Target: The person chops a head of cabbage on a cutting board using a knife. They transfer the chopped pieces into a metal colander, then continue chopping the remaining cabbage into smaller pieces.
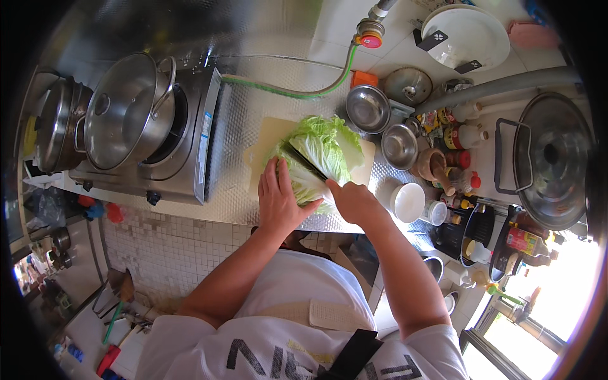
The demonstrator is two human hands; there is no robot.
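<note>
A large napa cabbage point(323, 142) lies on a pale cutting board point(256, 152) in the middle of the counter. My right hand point(348, 199) is closed round the handle of a kitchen knife point(304, 160). The dark blade runs up and to the left across the cabbage and looks sunk into it; how deep, I cannot tell. On the cabbage's near left side rests my left hand point(279, 195), its fingers stretched along the leaves and its thumb out to the right, pressing against it. The knife's tip sits close beside the left fingers.
Left of the board stands a gas stove point(190, 158) with a lidded steel pot point(123, 114). Steel bowls point(368, 109), a white bowl point(407, 202), a wooden mortar point(432, 164) and several bottles crowd the right. A green hose point(304, 94) crosses behind the board.
</note>
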